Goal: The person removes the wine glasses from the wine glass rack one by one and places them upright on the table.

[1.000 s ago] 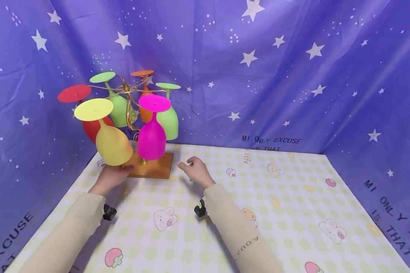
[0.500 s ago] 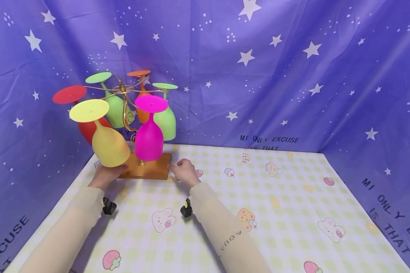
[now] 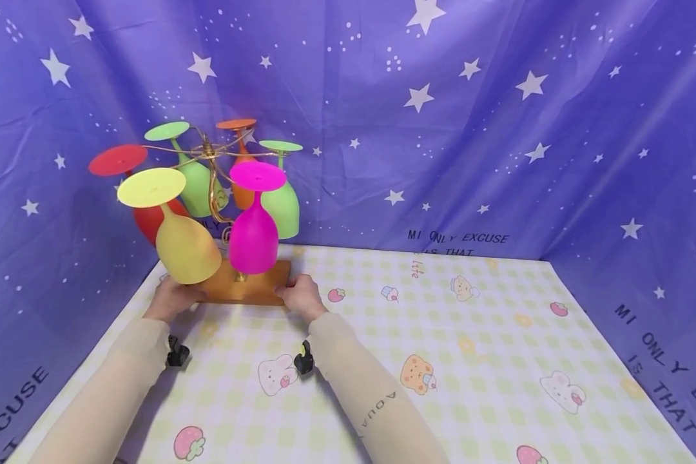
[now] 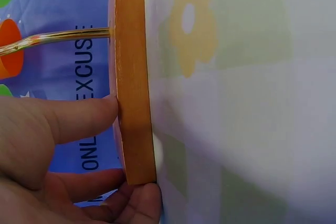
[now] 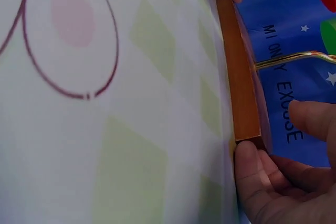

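Observation:
A wine glass rack, with a brown wooden base (image 3: 243,290) and a gold metal stem (image 3: 215,187), stands at the table's back left. Upside down from its arms hang a yellow goblet (image 3: 188,248), a magenta goblet (image 3: 254,238), a red one (image 3: 151,218), an orange one (image 3: 242,183) and two green ones. My left hand (image 3: 171,300) grips the base's left end, thumb over the top edge and fingertips around the corner in the left wrist view. At the right end, my right hand (image 3: 303,298) holds the base; its curled fingers (image 5: 249,163) meet the end face.
A checked tablecloth (image 3: 470,386) with cartoon prints covers the table. Behind and to both sides hangs a purple curtain (image 3: 348,174) with white stars, close behind the rack. Each wrist carries a small black camera.
My right hand has moved left from beside the rack to the right end of its base. My left hand has shifted slightly left along the base. The rack's goblets hang as before.

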A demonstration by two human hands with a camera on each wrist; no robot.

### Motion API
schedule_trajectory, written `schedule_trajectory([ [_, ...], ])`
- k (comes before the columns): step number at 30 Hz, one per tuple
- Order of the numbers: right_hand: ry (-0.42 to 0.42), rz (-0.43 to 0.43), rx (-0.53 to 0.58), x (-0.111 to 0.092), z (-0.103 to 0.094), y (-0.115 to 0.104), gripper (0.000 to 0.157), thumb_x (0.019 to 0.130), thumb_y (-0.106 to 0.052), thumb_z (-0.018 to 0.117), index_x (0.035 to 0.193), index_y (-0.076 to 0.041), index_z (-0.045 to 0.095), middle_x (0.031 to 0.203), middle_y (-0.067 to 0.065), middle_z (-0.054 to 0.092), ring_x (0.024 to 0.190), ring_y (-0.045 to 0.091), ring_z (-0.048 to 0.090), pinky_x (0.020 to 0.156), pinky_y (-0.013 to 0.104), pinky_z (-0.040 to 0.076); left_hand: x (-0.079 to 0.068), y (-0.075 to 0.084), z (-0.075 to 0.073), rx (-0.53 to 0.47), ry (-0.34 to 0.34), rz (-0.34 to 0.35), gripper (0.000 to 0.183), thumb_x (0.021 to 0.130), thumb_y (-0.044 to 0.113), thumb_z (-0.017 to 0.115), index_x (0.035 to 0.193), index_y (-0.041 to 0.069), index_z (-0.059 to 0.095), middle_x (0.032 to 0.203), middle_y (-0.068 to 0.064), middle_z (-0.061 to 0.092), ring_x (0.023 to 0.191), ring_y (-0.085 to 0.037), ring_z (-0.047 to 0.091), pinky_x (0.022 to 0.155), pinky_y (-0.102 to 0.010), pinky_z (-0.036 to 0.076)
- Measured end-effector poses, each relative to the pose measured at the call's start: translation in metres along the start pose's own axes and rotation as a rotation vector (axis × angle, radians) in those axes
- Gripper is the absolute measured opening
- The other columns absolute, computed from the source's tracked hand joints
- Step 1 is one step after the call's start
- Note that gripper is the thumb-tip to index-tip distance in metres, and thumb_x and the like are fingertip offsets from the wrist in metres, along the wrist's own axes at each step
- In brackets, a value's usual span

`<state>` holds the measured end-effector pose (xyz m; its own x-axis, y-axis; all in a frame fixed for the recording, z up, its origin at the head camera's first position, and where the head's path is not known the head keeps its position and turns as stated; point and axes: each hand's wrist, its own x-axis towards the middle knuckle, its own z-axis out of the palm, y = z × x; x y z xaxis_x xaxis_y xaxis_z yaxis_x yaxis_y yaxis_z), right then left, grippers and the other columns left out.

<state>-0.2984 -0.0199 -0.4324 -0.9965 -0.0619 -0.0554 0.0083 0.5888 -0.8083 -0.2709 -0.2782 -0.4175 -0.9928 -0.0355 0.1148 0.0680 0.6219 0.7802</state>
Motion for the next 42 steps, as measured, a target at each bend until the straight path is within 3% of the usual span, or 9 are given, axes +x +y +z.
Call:
schedule_trajectory([
  [4,0.016,-0.014,-0.008,0.001,0.0027,0.0004,0.016,0.083,-0.021,0.072,0.08,-0.006,0.069,0.072,0.0,0.062,0.07,0.015,0.055,0.063,0.025,0.046,0.0016,0.0005,-0.0007,-0.013,-0.011,-0.027,0.057,0.072,-0.002,0.068,0.124,-0.009,0.047,0.125,-0.031,0.047,0.108,-0.041,0.045,0.094,-0.051,0.036],
  [10,0.064,-0.024,-0.057,0.001,0.0077,0.0021,0.008,0.079,-0.012,0.071,0.074,-0.007,0.069,0.068,-0.001,0.062,0.068,0.015,0.055,0.062,0.026,0.048,0.002,0.0028,-0.0009,0.011,-0.031,-0.05,0.059,0.072,-0.004,0.067,0.126,-0.01,0.044,0.125,-0.032,0.046,0.106,-0.042,0.044,0.089,-0.05,0.038],
  [17,0.086,-0.025,-0.086,-0.0002,0.0102,0.0023,0.007,0.079,-0.011,0.068,0.073,-0.009,0.068,0.068,-0.001,0.061,0.066,0.015,0.055,0.059,0.027,0.047,0.0028,-0.0009,0.0,0.027,-0.014,0.001,0.055,0.072,-0.004,0.067,0.122,-0.011,0.046,0.119,-0.032,0.048,0.101,-0.041,0.045,0.087,-0.049,0.039],
  [22,0.085,0.011,-0.074,-0.0034,0.0079,0.0014,0.008,0.082,-0.01,0.068,0.074,-0.009,0.068,0.07,-0.001,0.062,0.068,0.016,0.056,0.061,0.028,0.048,0.004,-0.0022,0.0019,0.007,-0.038,0.06,0.053,0.073,-0.005,0.066,0.122,-0.012,0.046,0.119,-0.032,0.048,0.104,-0.041,0.044,0.093,-0.051,0.035],
  [35,0.118,-0.065,-0.088,-0.0024,0.0061,0.0012,0.004,0.078,-0.009,0.071,0.077,-0.011,0.075,0.071,-0.003,0.067,0.071,0.015,0.06,0.066,0.027,0.05,0.0054,-0.0007,-0.0011,-0.019,-0.075,0.012,0.056,0.078,-0.002,0.067,0.126,-0.013,0.041,0.124,-0.033,0.044,0.111,-0.043,0.041,0.101,-0.056,0.03],
  [42,0.122,-0.053,-0.059,-0.0027,0.0054,0.0039,0.009,0.077,-0.008,0.071,0.081,-0.012,0.078,0.074,-0.005,0.069,0.072,0.011,0.06,0.067,0.024,0.05,0.0046,-0.0012,0.0004,-0.032,-0.083,-0.02,0.057,0.077,-0.003,0.066,0.127,-0.013,0.041,0.125,-0.033,0.043,0.111,-0.043,0.04,0.1,-0.056,0.03],
])
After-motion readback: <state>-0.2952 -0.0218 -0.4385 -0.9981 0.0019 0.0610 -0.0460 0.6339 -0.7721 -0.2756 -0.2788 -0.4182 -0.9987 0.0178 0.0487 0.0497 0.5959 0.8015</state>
